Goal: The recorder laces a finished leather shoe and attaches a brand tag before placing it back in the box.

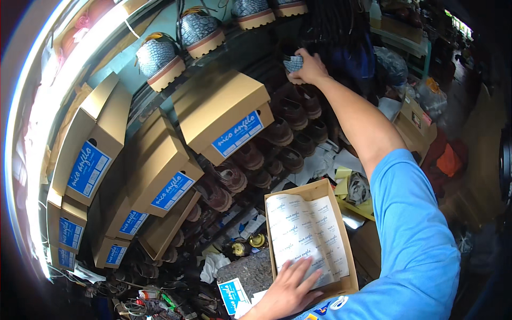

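Head view: the right hand [309, 68] reaches far up to the dark shelving and closes its fingers around a grey-blue patterned shoe [293, 64], which sits at the front edge of the shelf among the brown shoes [277, 130] ranked below it. Only a small part of the shoe shows past the fingers, so how the grip sits on it cannot be told exactly. Judging by the matching pair [160, 58] standing higher on the rack, this is a stiff-soled, light shoe with a thick tan sole and a textured upper; it should not slip, and it would best be taken across the upper near the heel or by the sole edge, where it will not crush.

The left hand [290, 290] lies flat and open, palm down, on the white printed tissue paper [306, 229] that lines an open cardboard shoebox [320, 189]. The hand rests at the near end of the box, by its lower rim. The paper is thin, soft and easily creased or torn; the box is light and will slide unless pinned.

Closed boxes with blue labels [218, 114] stack to the left.
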Motion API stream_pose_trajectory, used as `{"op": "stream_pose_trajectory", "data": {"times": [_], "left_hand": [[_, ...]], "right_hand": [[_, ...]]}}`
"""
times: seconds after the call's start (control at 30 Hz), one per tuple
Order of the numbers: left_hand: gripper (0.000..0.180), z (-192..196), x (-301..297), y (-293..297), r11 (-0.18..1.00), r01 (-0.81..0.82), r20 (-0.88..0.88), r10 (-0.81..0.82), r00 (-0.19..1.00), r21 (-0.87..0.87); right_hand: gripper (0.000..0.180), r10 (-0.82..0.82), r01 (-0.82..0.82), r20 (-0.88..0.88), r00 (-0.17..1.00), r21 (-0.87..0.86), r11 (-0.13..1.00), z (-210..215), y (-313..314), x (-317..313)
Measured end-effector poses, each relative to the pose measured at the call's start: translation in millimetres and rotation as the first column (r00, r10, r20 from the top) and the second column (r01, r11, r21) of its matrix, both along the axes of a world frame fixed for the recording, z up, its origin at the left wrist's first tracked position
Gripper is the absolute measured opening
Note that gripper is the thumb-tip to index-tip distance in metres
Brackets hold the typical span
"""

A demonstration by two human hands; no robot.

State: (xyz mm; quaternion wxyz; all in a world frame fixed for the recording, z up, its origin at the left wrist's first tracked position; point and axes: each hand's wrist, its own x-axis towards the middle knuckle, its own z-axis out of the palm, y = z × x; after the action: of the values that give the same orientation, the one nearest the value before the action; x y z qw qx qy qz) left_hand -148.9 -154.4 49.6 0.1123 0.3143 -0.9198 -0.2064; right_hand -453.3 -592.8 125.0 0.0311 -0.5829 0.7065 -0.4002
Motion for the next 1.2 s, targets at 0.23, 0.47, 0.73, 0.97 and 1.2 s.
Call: {"op": "stream_pose_trajectory", "data": {"times": [0.23,0.47,0.73,0.97,1.2], "left_hand": [[0.054,-22,77,31,0.926,-0.378,-0.176,0.375,0.910,0.016],[0.059,-10,80,20,0.947,-0.319,-0.410,0.283,0.867,-0.022],[0.104,15,-73,-5,0.983,-0.166,-0.761,0.052,0.647,-0.074],[0.115,-6,-2,-29,0.991,0.038,-0.933,-0.135,0.333,-0.130],[0.128,0,54,-41,0.777,0.455,-0.808,0.113,0.578,0.434]], "right_hand": [[0.047,0.173,-0.163,-0.008,0.985,-0.374,0.913,-34,64,-13],[0.046,0.174,-0.204,-0.112,0.978,-0.368,0.907,-61,337,-11],[0.046,0.249,-0.196,0.092,0.964,-0.385,0.902,-24,494,105],[0.066,0.564,-0.611,-0.447,0.695,0.048,0.790,60,514,141],[0.041,0.155,-0.184,-0.143,0.978,-0.220,0.958,18,459,46]]}}
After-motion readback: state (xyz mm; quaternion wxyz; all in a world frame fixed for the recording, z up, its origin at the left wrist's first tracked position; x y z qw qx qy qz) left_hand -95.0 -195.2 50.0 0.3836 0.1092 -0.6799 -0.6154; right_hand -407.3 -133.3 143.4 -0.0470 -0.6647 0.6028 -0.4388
